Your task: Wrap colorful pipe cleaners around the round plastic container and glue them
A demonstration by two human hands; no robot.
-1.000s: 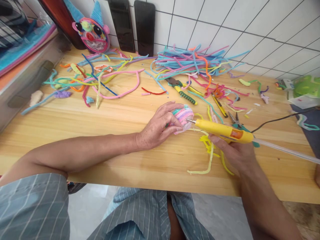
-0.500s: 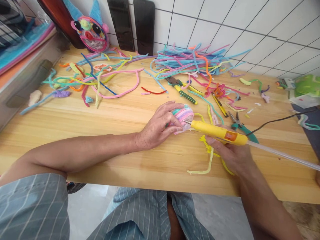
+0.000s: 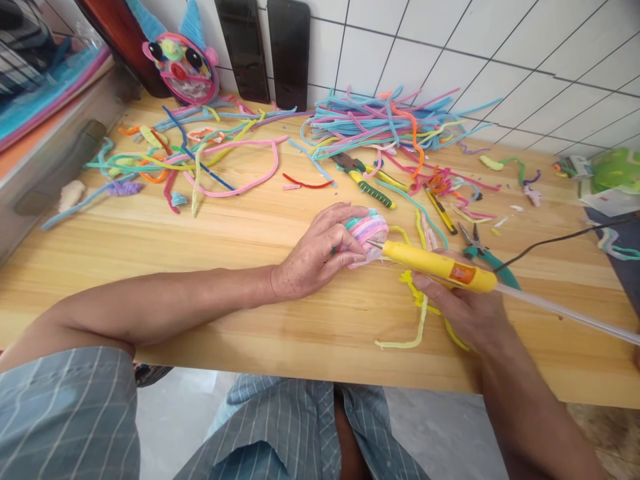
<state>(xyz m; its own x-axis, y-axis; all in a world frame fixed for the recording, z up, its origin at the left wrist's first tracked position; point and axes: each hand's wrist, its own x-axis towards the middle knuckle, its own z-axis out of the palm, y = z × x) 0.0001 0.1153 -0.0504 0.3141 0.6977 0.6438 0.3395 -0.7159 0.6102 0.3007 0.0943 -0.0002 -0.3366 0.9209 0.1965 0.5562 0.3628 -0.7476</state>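
My left hand [image 3: 320, 252] is closed around a small rounded piece [image 3: 369, 232] covered with pink, lilac and teal pipe cleaners; part of it is hidden by my fingers. In my right hand [image 3: 465, 303] is a yellow hot glue gun [image 3: 435, 263], a long clear glue stick [image 3: 565, 311] sticking out of its back end. The metal tip points left and meets the near right side of the rounded piece; whether it touches cannot be made out. Yellow pipe cleaners [image 3: 414, 345] lie on the table under and beside my right hand.
Behind my hands lie combination pliers [image 3: 370, 187], a yellow cutter knife [image 3: 441, 210] and teal-handled pliers [image 3: 493, 260]. A pile of pipe cleaners [image 3: 380, 123] is at the wall, loose ones [image 3: 250, 190] at left. A pipe-cleaner figure [image 3: 187, 70] and two phones [image 3: 288, 57] stand behind. A black cord [image 3: 555, 235] runs right.
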